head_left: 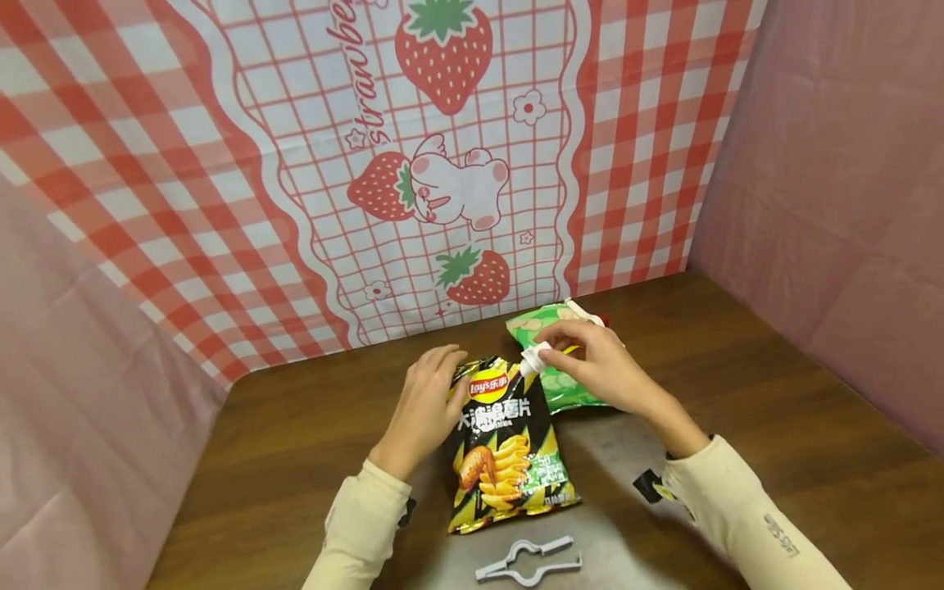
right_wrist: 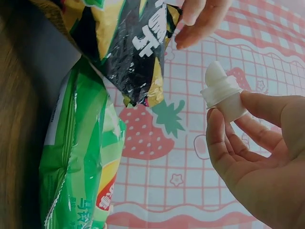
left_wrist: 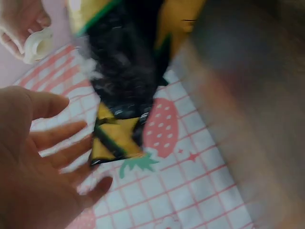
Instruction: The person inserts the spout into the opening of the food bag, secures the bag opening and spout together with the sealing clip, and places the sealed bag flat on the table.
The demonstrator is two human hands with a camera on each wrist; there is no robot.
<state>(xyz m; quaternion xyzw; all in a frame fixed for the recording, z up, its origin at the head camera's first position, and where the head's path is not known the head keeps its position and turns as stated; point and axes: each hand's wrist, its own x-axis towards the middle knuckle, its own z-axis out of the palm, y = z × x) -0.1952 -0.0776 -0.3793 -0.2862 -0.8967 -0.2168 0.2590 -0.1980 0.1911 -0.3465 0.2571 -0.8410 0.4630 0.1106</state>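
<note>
A black and yellow Lay's chip bag [head_left: 509, 442] lies on the table with its printed front up. Beside its upper left edge is my left hand [head_left: 424, 401]; in the left wrist view its fingers [left_wrist: 71, 150] are spread loosely by the bag's top corner. My right hand [head_left: 601, 365] pinches a small white plastic spout [right_wrist: 224, 93] between thumb and fingers, near the bag's upper right corner. The spout has a rounded tip and a flange. Nearer the front lies a pale grey hinged bag clip [head_left: 529, 561] with a rounded middle, its arms spread apart.
Behind the right hand lies a green chip bag [head_left: 568, 393], with a white clip [head_left: 583, 312] along its top. A strawberry-patterned cloth [head_left: 442, 246] hangs at the back of the wooden table [head_left: 295, 459]. Pink cloth [head_left: 826, 205] stands along both sides.
</note>
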